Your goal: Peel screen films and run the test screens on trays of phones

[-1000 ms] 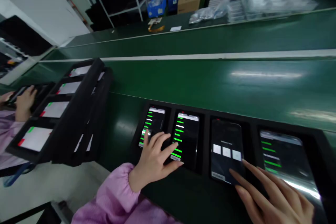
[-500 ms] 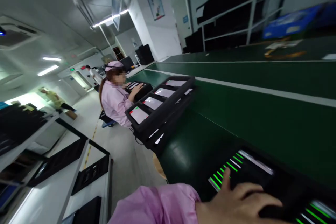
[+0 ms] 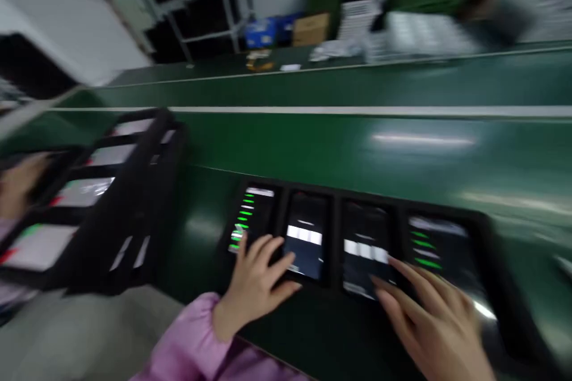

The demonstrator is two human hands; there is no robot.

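The second phone from the left (image 3: 306,259) lay in the black tray (image 3: 336,238), long axis running away from the person, just ahead-right of the nearer left hand (image 3: 255,283), its fingers spread, while the right hand (image 3: 435,315), fingers parted, hovered by the third phone (image 3: 361,229).

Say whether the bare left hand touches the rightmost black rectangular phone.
Apart: the head view shows the third phone from the left between the left hand and the rightmost phone.

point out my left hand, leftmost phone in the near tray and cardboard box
Left hand (image 3: 254,283), head view: back of the hand
Leftmost phone (image 3: 260,214), head view: dark part of screen
Cardboard box (image 3: 310,30), head view: front side
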